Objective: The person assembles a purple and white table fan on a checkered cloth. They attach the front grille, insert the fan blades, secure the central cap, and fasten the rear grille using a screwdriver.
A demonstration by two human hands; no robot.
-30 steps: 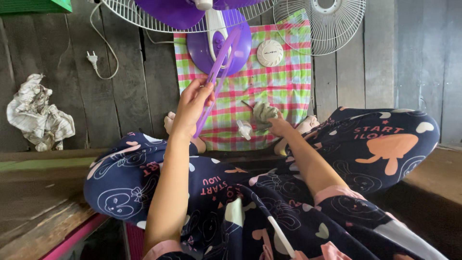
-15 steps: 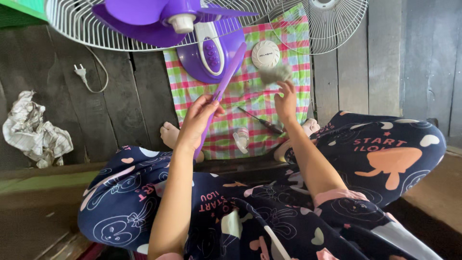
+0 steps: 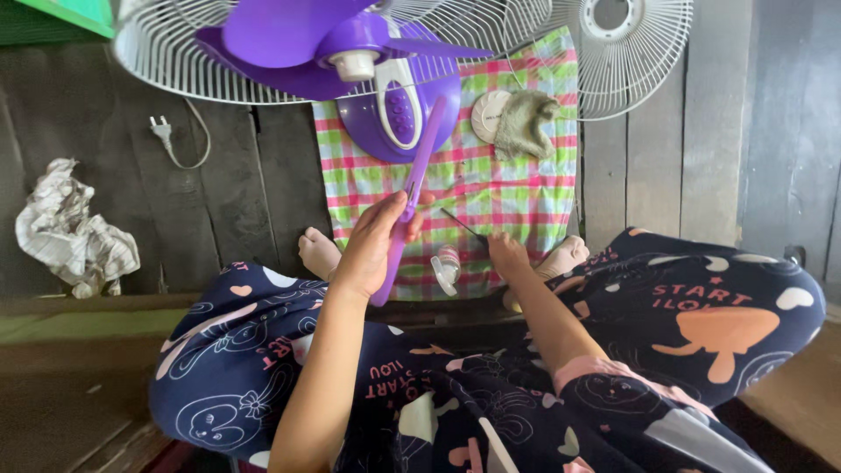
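My left hand (image 3: 375, 243) grips a long purple plastic ring (image 3: 419, 175), seen edge-on and tilted up toward the fan's purple base (image 3: 399, 109). My right hand (image 3: 508, 254) is down on the checked cloth (image 3: 491, 188), fingers closed over the handle end of a thin dark screwdriver (image 3: 462, 224). A grey rag (image 3: 524, 123) lies on the cloth, partly covering a round white cap (image 3: 484, 114). A small white plastic knob (image 3: 445, 265) lies between my hands. The fan's purple blades (image 3: 280, 35) and rear white grille (image 3: 166, 52) fill the top.
A second white fan grille (image 3: 626, 52) leans at the top right. A crumpled pale cloth (image 3: 74, 228) lies on the wooden floor at left, and a white plug with cord (image 3: 163, 131) beyond it. My crossed legs in dark patterned trousers (image 3: 263, 350) fill the foreground.
My right hand has dropped the grey rag onto the white cap and come back down to the screwdriver. My left hand still holds the purple ring, shifted slightly right.
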